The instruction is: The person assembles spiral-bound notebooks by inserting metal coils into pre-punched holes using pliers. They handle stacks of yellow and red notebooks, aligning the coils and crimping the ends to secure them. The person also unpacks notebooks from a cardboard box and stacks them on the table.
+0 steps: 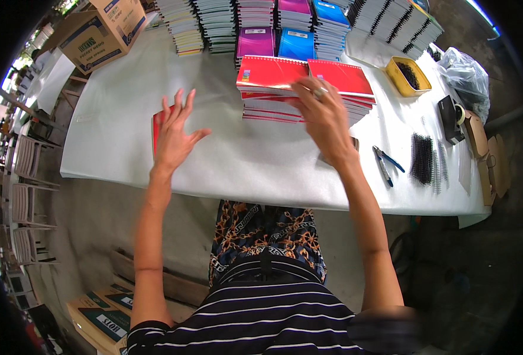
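My left hand (177,133) is open, fingers spread, over the left part of the table. Beside and partly beneath it lies a red-covered notebook (157,133), mostly hidden by the hand. At the centre, two side-by-side stacks of red spiral notebooks (270,72) rise from the table. In front of the right-hand stack (344,77) is my right hand (323,115), fingers loosely bent and thumb apart, a ring on one finger. Nothing shows in its grip; whether its fingertips touch the covers I cannot tell. A small object partly shows behind my right wrist.
Taller stacks of purple (255,42) and blue notebooks (297,44) stand behind. At right are pliers (387,164), black spiral bindings (422,158), a yellow tub (408,77), a tape dispenser (450,120) and a plastic bag (465,80). A cardboard box (99,41) sits far left.
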Demonstrator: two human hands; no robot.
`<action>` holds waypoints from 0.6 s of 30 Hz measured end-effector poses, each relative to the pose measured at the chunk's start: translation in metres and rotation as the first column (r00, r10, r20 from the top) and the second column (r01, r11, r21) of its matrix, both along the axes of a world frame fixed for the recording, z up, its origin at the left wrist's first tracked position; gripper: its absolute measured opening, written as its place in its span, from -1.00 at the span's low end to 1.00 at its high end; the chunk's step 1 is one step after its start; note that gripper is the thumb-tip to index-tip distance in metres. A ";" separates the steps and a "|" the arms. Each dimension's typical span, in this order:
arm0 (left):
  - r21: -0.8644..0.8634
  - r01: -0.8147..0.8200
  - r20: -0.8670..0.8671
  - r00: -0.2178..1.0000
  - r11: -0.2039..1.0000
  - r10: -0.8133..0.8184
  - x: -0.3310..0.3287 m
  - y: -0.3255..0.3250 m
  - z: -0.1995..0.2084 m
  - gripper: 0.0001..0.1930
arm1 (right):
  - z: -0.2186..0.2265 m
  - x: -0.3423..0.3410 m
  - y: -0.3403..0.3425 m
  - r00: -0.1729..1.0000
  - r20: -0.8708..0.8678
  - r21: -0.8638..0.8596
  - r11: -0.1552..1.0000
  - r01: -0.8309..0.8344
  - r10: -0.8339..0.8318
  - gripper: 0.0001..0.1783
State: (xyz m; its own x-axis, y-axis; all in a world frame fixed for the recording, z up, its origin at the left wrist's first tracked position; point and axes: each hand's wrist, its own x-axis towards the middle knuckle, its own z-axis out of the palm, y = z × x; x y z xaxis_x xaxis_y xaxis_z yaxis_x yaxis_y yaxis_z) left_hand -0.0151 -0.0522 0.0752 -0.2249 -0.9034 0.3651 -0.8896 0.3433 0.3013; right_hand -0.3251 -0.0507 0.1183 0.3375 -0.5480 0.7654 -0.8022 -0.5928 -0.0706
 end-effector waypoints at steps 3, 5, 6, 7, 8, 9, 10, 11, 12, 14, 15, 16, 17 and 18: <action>0.058 0.148 -0.413 0.904 0.987 -0.111 -0.027 0.000 0.002 -0.13 | -0.003 0.025 -0.028 0.995 -0.098 0.015 0.999 0.037 -0.036 -0.65; 0.163 0.266 -0.656 0.748 0.950 -0.097 -0.035 0.009 0.007 -0.15 | -0.013 0.029 -0.034 0.992 -0.118 -0.019 0.999 0.047 -0.049 -0.67; 0.208 0.323 -0.749 0.659 0.923 -0.062 -0.036 0.011 0.006 -0.14 | -0.016 0.028 -0.035 0.989 -0.140 -0.024 0.999 0.035 -0.038 -0.67; 0.243 0.386 -0.828 0.560 0.890 -0.017 -0.036 0.011 0.004 -0.12 | -0.019 0.025 -0.034 0.986 -0.162 -0.029 0.999 0.023 -0.027 -0.67; 0.271 0.450 -0.888 0.458 0.851 0.041 -0.036 0.013 0.002 -0.11 | -0.020 0.025 -0.031 0.983 -0.180 -0.029 1.000 0.011 -0.016 -0.68; 0.315 0.502 -0.926 0.348 0.806 0.145 -0.037 0.013 0.001 -0.10 | -0.019 0.024 -0.030 0.991 -0.134 -0.053 0.998 -0.033 0.025 -0.71; 0.345 0.557 -0.938 0.237 0.755 0.254 -0.040 0.011 0.002 -0.10 | -0.018 0.024 -0.030 0.990 -0.134 -0.039 0.998 -0.040 0.034 -0.72; 0.360 0.616 -0.924 0.129 0.701 0.361 -0.042 0.008 0.003 -0.09 | -0.016 0.024 -0.029 0.990 -0.135 -0.029 0.999 -0.045 0.041 -0.74; 0.354 0.643 -0.917 0.093 0.680 0.389 -0.045 0.003 0.003 -0.09 | -0.015 0.024 -0.029 0.990 -0.135 -0.019 0.999 -0.051 0.048 -0.75; 0.333 0.697 -0.897 0.025 0.636 0.442 -0.051 -0.005 0.002 -0.08 | -0.018 0.027 -0.029 0.988 -0.152 -0.027 1.000 -0.015 0.010 -0.77; 0.329 0.702 -0.895 0.020 0.631 0.445 -0.055 -0.007 0.003 -0.09 | -0.020 0.028 -0.029 0.987 -0.162 -0.033 0.999 0.004 -0.010 -0.78; 0.326 0.707 -0.894 0.015 0.627 0.448 -0.058 -0.008 0.003 -0.10 | -0.021 0.028 -0.029 0.981 -0.191 -0.063 0.998 0.017 -0.029 -0.78; 0.324 0.711 -0.893 0.013 0.624 0.449 -0.059 -0.009 0.004 -0.11 | -0.022 0.030 -0.029 0.975 -0.216 -0.095 0.995 0.029 -0.049 -0.78; 0.323 0.717 -0.892 0.013 0.618 0.451 -0.059 -0.009 0.004 -0.11 | -0.023 0.030 -0.029 0.968 -0.240 -0.127 0.991 0.040 -0.070 -0.78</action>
